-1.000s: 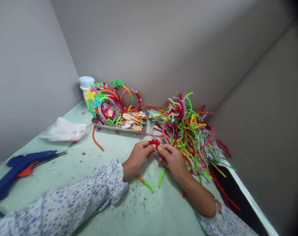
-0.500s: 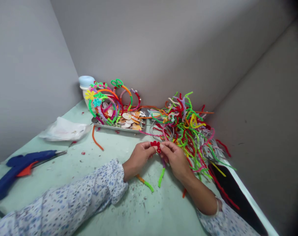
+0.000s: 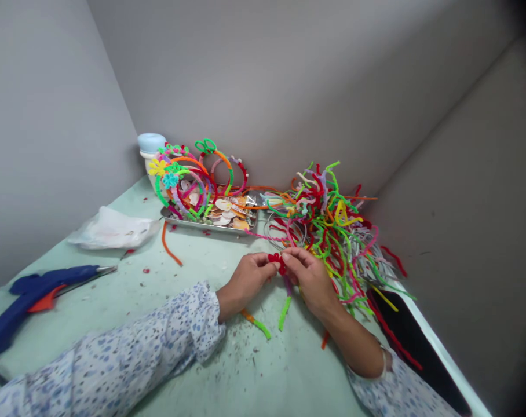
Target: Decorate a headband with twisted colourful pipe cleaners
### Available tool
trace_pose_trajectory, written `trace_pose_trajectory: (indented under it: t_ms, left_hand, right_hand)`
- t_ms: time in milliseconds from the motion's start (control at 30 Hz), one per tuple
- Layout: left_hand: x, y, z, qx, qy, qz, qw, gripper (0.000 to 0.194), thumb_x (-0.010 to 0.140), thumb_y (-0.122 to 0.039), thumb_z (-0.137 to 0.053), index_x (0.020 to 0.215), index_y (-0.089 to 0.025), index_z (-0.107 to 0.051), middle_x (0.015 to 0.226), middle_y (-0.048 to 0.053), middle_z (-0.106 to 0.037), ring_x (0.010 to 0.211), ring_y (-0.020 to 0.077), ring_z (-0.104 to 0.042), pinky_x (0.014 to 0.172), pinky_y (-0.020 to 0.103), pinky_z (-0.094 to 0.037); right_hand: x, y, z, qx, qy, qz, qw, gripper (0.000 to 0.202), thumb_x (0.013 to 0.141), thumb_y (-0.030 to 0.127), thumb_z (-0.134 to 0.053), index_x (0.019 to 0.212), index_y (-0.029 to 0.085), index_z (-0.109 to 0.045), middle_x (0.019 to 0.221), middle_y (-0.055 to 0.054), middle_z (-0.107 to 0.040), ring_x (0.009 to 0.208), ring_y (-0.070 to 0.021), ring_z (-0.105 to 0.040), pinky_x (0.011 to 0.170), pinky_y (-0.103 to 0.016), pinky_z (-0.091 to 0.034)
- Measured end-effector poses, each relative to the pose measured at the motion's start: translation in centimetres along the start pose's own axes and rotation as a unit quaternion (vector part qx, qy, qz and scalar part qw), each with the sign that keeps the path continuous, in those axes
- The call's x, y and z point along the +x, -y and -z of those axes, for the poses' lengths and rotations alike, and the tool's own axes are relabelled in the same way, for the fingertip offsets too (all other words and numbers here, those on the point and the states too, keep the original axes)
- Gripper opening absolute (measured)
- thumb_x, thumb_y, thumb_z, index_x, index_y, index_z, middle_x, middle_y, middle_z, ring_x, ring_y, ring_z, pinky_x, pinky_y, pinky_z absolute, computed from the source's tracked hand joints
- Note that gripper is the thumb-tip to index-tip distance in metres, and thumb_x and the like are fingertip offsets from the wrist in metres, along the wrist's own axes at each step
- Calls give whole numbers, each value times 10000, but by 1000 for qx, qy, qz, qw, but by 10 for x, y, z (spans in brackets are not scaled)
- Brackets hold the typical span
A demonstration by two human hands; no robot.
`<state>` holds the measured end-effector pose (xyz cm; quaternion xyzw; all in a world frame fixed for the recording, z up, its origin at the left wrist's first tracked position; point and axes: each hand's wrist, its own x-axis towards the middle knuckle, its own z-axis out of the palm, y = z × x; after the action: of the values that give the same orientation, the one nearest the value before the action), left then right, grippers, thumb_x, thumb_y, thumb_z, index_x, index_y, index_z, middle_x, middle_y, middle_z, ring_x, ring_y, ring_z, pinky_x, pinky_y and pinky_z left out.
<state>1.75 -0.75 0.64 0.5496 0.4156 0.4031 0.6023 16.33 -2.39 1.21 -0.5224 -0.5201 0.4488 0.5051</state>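
Observation:
Between my two hands is a small red pipe-cleaner flower (image 3: 277,259), its loops partly covered by fingers. My left hand (image 3: 251,278) pinches it from the left with thumb and forefinger. From the other side my right hand (image 3: 309,278) grips it, thumb on top. Just below the fingers lies a purple and green pipe cleaner (image 3: 284,313). An orange and green pipe cleaner (image 3: 259,327) pokes out from under my left wrist.
A metal tray (image 3: 202,225) holds shell-like discs and several pipe-cleaner hoops. Behind it stands a blue-lidded container (image 3: 152,143). A tangled pipe-cleaner pile (image 3: 332,231) lies right, beside a black phone-like slab (image 3: 419,347). Left are a blue glue gun (image 3: 50,281) and plastic bag (image 3: 115,229).
The red flower has turned slightly between my fingers and sits a touch lower. Both hands keep their hold in nearly the same place.

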Motion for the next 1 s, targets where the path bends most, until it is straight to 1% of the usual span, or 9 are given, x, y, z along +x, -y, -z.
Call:
trace_pose_trajectory:
  t_ms: [133, 267, 367, 433, 533, 733, 800, 867, 1000]
  left_hand:
    - [-1, 1, 0, 3, -3, -5, 1000, 200, 739, -319, -582, 650, -141, -561, 551, -41, -474, 515, 83, -401, 523, 221, -310]
    - [-1, 0, 0, 22, -1, -6, 1000, 205, 746, -314, -571, 637, -141, -552, 547, -41, -469, 517, 82, -398, 522, 218, -307]
    - [-2, -1, -1, 36, 17, -4, 999, 165, 739, -263, -556, 631, -139, -554, 539, -46, -459, 508, 75, -376, 515, 215, -292]
    - [-2, -1, -2, 36, 34, -6, 999, 137, 730, -237, -549, 636, -138, -560, 546, -47, -464, 510, 73, -371, 518, 212, -292]
    - [-1, 2, -2, 39, 45, -7, 998, 141, 721, -249, -554, 633, -139, -563, 558, -42, -479, 522, 78, -382, 520, 211, -298]
    - [-1, 7, -2, 88, 34, -17, 995, 145, 707, -252, -537, 676, -144, -630, 611, -15, -561, 564, 102, -446, 545, 212, -329]
    - [-1, 8, -2, 107, 31, -14, 994, 156, 697, -238, -531, 706, -150, -659, 642, -6, -600, 584, 113, -476, 558, 215, -344]
    - [-1, 8, -3, 123, 26, -9, 992, 172, 685, -227, -529, 728, -155, -679, 661, 2, -625, 600, 125, -499, 567, 219, -356]
    - [-2, 8, -3, 144, 14, -10, 989, 180, 664, -233, -540, 726, -157, -691, 651, 4, -628, 604, 135, -505, 564, 218, -361]
  right_hand:
    - [0, 0, 0, -26, -2, 1, 1000, 205, 781, 397, -589, 758, 197, -626, 585, 29, -534, 504, -117, -415, 476, -231, -319]
    - [0, 2, 0, -17, 3, 8, 1000, 199, 790, 388, -583, 769, 194, -621, 596, 35, -524, 519, -112, -421, 498, -232, -336]
    - [0, 5, 0, -15, 16, 6, 1000, 192, 789, 385, -584, 792, 198, -622, 622, 35, -540, 540, -113, -442, 509, -231, -349]
    - [0, 7, 0, -31, 22, -3, 999, 178, 784, 368, -589, 763, 194, -616, 612, 36, -539, 544, -113, -448, 506, -229, -349]
    - [0, 10, -1, -66, 23, -11, 998, 174, 776, 347, -588, 713, 185, -608, 586, 33, -529, 545, -116, -454, 507, -231, -353]
    - [0, 10, -1, -103, 34, 8, 994, 153, 771, 338, -577, 783, 196, -632, 710, 5, -602, 619, -141, -527, 572, -251, -411]
    - [0, 10, -2, -132, 43, 23, 990, 134, 774, 317, -570, 760, 199, -631, 723, 6, -589, 614, -138, -526, 574, -253, -410]
    - [0, 11, -2, -165, 45, 60, 983, 124, 780, 291, -556, 733, 202, -629, 752, 1, -574, 653, -141, -534, 609, -257, -416]
    - [0, 12, 0, -218, 42, 118, 968, 109, 789, 248, -541, 725, 207, -618, 800, -13, -567, 734, -156, -539, 670, -268, -420]
